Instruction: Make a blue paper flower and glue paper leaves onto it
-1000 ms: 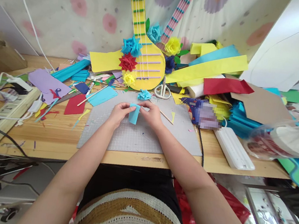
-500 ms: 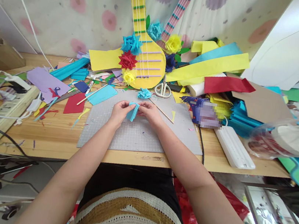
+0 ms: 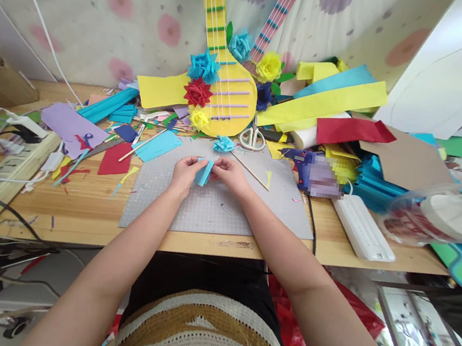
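Folded blue paper piece (image 3: 204, 172): pinched at its top edge between the closed fingers of the left hand (image 3: 183, 173) and the right hand (image 3: 231, 174), just above the grey cutting mat (image 3: 208, 215).
Beyond the fingers: blue paper flower (image 3: 223, 144), scissors (image 3: 252, 137), yellow paper guitar (image 3: 224, 97).
Right of the fingers: wooden stick (image 3: 252, 173), near; glue gun (image 3: 301, 163), farther, label blurred.
Left of the fingers: red scrap (image 3: 116, 160) on the table (image 3: 80, 203).

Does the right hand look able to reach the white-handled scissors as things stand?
Probably yes: the scissors lie just beyond the right hand, nothing standing between, though it pinches the blue paper.
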`<action>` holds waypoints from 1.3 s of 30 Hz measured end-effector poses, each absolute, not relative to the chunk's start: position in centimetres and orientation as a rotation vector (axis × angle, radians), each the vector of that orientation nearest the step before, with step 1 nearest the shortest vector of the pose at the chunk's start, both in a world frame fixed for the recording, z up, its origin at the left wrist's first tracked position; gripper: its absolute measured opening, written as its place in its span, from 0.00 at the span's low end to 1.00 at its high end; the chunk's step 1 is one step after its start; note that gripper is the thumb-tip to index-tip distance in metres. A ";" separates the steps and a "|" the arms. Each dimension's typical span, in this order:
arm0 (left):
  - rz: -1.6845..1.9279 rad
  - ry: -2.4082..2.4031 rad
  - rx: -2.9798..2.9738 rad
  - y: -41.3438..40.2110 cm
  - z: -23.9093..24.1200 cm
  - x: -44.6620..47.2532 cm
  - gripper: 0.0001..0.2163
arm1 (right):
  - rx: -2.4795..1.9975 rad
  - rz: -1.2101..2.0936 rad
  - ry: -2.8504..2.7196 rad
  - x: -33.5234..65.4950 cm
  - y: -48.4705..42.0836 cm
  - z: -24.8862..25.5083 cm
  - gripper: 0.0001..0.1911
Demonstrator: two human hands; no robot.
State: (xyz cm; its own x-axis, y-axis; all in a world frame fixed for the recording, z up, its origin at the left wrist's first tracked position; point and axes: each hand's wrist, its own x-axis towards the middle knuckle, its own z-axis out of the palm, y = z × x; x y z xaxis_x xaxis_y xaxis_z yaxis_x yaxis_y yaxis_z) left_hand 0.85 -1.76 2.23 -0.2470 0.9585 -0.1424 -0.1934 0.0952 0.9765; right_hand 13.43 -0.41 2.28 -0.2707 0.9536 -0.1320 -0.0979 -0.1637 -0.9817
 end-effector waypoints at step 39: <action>1.490 1.375 0.754 -1.6 1.9 1.4 0.15 | -1.121 1.621 -1.213 12.6 -0.5 1.3 0.12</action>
